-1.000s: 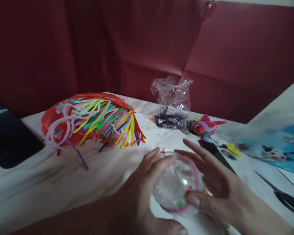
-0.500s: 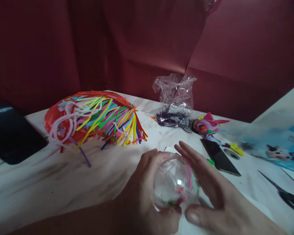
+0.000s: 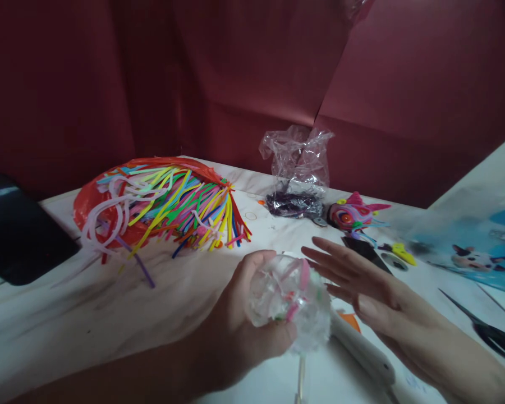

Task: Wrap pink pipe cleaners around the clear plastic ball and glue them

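My left hand (image 3: 256, 325) is wrapped round a clear plastic ball (image 3: 273, 292) with pink, red and green bits on it; whether they lie inside or outside I cannot tell. My right hand (image 3: 374, 292) is just to the right of the ball, apart from it, fingers stretched out and nothing in them. Below that hand lies a white tool with a long handle (image 3: 364, 353), partly hidden by the ball and hand. An orange piece (image 3: 350, 321) shows beside the tool. A thin pale stick (image 3: 301, 379) shows beneath the ball.
Colourful pipe cleaners (image 3: 193, 205) spill from a red bag at left. A black slab (image 3: 21, 230) lies far left. Behind are a clear plastic bag (image 3: 298, 163) and a pink decorated figure (image 3: 351, 213). Rightward are a dark phone-like slab (image 3: 364, 249), scissors (image 3: 488, 331) and a blue printed bag (image 3: 483, 247).
My right hand has moved away from the ball to the right and its fingers have straightened. My left hand has turned the ball and shifted it slightly left. The white tool now shows.
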Demonstrator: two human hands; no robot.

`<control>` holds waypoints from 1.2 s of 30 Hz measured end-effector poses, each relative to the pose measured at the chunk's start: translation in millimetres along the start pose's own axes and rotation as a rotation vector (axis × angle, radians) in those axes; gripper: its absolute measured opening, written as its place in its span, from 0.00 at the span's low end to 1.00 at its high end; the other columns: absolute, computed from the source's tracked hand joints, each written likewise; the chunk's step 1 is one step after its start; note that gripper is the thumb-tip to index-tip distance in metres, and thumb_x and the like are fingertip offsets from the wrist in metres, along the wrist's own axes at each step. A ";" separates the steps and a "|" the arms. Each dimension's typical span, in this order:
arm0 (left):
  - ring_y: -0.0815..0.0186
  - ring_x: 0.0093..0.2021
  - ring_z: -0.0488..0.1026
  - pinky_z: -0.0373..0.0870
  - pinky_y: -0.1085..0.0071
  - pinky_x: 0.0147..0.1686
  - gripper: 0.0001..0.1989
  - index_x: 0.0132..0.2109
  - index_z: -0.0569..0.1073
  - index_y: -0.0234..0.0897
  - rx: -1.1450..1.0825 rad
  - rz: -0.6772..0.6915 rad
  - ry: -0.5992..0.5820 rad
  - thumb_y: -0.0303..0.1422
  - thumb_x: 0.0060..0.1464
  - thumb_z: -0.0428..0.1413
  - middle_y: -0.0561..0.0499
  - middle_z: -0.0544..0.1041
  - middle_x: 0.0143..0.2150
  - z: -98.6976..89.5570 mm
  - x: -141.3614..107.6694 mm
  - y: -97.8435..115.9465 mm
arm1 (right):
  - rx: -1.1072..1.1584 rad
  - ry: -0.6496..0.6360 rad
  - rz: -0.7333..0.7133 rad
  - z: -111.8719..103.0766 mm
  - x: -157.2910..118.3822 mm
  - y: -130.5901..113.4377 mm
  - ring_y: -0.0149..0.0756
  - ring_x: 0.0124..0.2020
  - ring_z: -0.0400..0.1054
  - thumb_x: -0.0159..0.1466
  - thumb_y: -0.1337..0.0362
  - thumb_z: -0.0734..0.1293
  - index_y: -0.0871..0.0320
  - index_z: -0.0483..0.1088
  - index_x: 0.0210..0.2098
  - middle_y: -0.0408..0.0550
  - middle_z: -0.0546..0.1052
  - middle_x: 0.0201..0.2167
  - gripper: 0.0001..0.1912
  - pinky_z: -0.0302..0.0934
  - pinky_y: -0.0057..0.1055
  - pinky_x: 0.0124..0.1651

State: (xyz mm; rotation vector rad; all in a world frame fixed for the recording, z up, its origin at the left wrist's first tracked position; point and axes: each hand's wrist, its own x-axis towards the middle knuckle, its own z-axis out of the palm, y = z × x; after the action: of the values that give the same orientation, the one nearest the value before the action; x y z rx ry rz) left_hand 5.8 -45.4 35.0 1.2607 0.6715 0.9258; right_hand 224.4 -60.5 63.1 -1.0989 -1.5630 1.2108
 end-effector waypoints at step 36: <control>0.57 0.45 0.73 0.71 0.63 0.41 0.31 0.58 0.56 0.44 0.013 0.111 -0.101 0.34 0.49 0.60 0.47 0.72 0.48 -3.1 -1.2 -5.2 | 0.317 0.009 0.186 26.7 -4.8 -2.3 0.50 0.69 0.39 0.55 0.43 0.77 0.42 0.67 0.58 0.41 0.61 0.65 0.34 0.33 0.51 0.69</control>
State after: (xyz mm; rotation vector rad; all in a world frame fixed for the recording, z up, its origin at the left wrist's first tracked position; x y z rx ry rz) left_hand 3.7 -45.1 29.2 1.3579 0.5333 0.9428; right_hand 199.7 -71.6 60.3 -1.0527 -1.2287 1.5160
